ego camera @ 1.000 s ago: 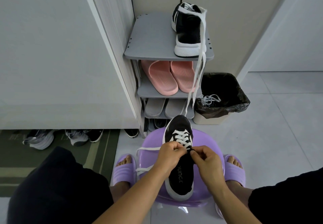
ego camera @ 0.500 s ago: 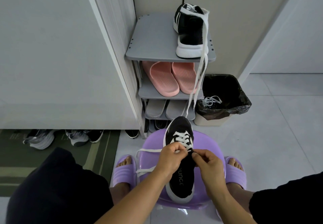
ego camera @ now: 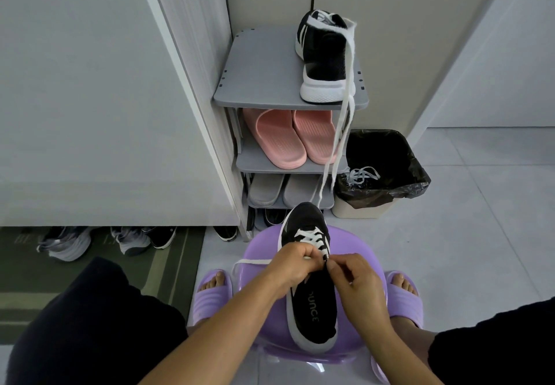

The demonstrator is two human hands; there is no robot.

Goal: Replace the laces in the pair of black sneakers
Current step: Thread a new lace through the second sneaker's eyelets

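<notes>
A grey shoe rack [ego camera: 261, 66] stands against the wall, with pink slippers [ego camera: 282, 138] on its second shelf. In front of it is a purple stool [ego camera: 357, 252], and a bin [ego camera: 378, 150] with a black bag is just beside the rack. One black sneaker [ego camera: 312, 303] lies on the stool, toe toward the rack. The second black sneaker [ego camera: 326, 54] stands on the top shelf, and a loose lace [ego camera: 342, 126] hangs down from it. The left hand [ego camera: 292, 264] has curled fingers grasping the white lace [ego camera: 309, 236] at the upper eyelets. The right hand [ego camera: 357, 282] pinches the same lace there with its fingertips. Some grey laces [ego camera: 362, 176] lie in the bin.
</notes>
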